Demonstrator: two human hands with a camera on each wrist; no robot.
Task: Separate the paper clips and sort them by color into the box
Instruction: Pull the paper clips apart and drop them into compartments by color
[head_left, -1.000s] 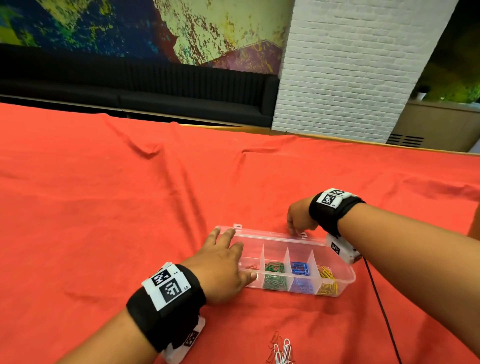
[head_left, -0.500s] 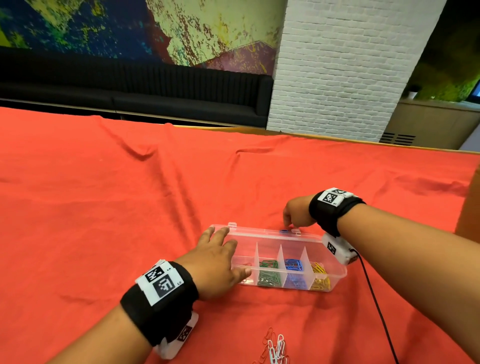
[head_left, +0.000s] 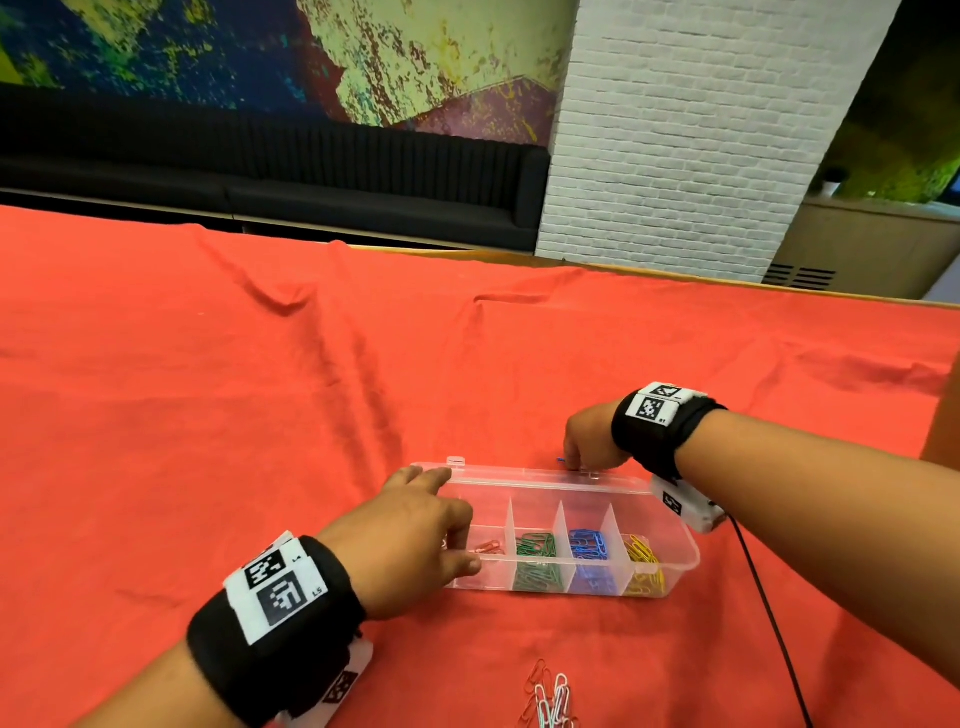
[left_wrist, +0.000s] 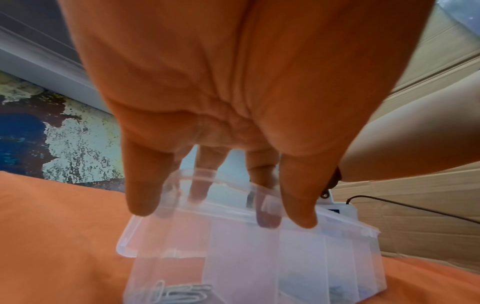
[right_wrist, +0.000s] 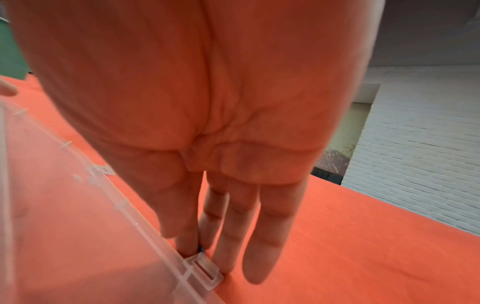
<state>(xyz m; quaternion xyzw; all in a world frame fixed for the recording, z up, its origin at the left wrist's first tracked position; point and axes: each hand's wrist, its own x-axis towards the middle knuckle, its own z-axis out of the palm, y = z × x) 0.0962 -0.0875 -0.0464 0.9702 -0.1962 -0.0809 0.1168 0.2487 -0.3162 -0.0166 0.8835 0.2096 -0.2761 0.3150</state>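
A clear compartment box (head_left: 691, 545) lies on the red cloth with its lid swung back. Its sections hold red clips (head_left: 488, 546), green clips (head_left: 535, 558), blue clips (head_left: 589, 545) and yellow clips (head_left: 644, 564). My left hand (head_left: 452, 519) rests with straight fingers on the left end of the box (left_wrist: 259, 257). At the far edge of the lid (right_wrist: 78, 226), beside a latch tab (right_wrist: 205, 271), my right hand (head_left: 574, 462) pinches a blue paper clip (right_wrist: 201, 250) between thumb and forefinger. One end of the clip (head_left: 560, 460) pokes out to the left of the fingers.
A loose bunch of red and white clips (head_left: 548, 699) lies on the cloth near the front edge. A black cable (head_left: 769, 608) runs from my right wrist toward me. Behind the table stand a black bench and a white brick pillar.
The view has shifted slightly. Both hands stay at the box, and the blue end of the clip now shows beside my right fingers.
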